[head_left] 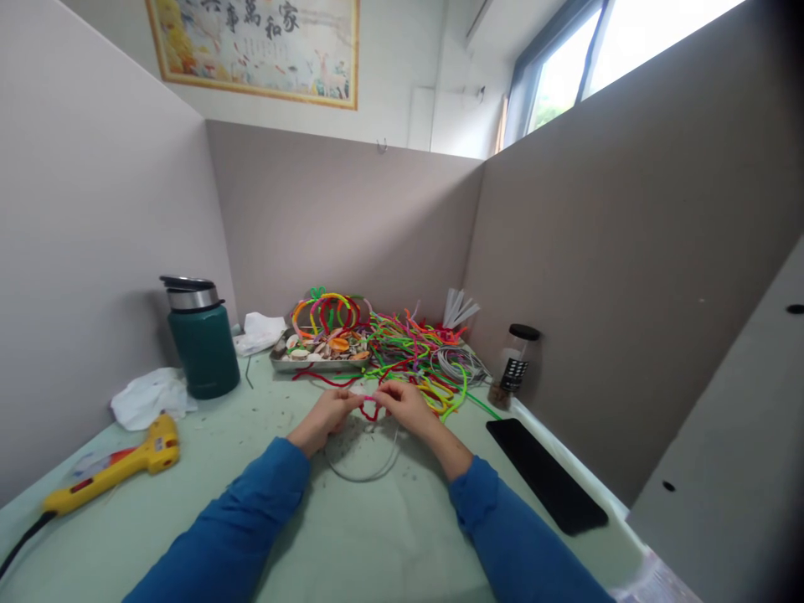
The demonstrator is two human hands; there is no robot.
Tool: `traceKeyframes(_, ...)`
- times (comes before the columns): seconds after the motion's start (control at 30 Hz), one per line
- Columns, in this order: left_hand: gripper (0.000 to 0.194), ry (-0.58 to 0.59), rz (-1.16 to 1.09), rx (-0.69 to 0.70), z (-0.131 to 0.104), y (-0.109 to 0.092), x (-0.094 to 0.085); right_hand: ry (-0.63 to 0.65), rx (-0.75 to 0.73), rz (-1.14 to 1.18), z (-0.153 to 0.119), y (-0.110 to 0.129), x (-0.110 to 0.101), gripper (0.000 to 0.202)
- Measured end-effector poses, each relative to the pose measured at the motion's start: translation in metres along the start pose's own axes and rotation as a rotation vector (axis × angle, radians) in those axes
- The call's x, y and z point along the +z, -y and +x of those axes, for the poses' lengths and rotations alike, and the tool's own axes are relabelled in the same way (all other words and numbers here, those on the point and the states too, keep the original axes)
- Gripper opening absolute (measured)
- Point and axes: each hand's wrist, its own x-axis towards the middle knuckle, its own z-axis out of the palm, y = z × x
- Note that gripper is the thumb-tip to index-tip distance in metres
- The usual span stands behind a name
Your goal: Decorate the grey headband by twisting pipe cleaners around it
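My left hand [327, 419] and my right hand [409, 409] meet over the middle of the table, fingertips pinched close together. Between them runs a red-and-pink pipe cleaner [369, 412], each hand closed on it, with a small red loop hanging just below the fingers. A thin grey wire hoop [361, 480] curves toward me under both hands; its upper part is hidden by the fingers. Behind my hands lies a tangled heap of coloured pipe cleaners [408, 339], with a loose red strand reaching left from it.
A metal tray [320, 366] of shells stands behind, with finished-looking coloured hoops [327, 311] on it. At left are a green bottle [202, 347], crumpled tissue [151, 398] and a yellow glue gun [119, 469]. At right are a jar [515, 364] and a black phone-like slab [545, 476]. Partitions enclose the table.
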Motion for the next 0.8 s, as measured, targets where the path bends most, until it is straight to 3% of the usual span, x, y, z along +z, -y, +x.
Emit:
traceKeyframes(0.27, 0.046, 0.100, 0.008, 0.016, -0.0014, 0.0010, -0.0002, 0.053, -0.055, -0.027, -0.0029, 0.0039, 0.0037, 0.018)
traceKeyframes(0.63, 0.041, 0.238, -0.146, -0.020, -0.0001, 0.0012, -0.0034, 0.078, -0.072, 0.004, -0.0031, 0.0048, 0.0040, 0.016)
traceKeyframes(0.8, 0.044, 0.248, -0.112, -0.007, 0.0001, 0.0038, -0.0042, 0.122, -0.072, 0.017, -0.0034, 0.0025, 0.0056, 0.018)
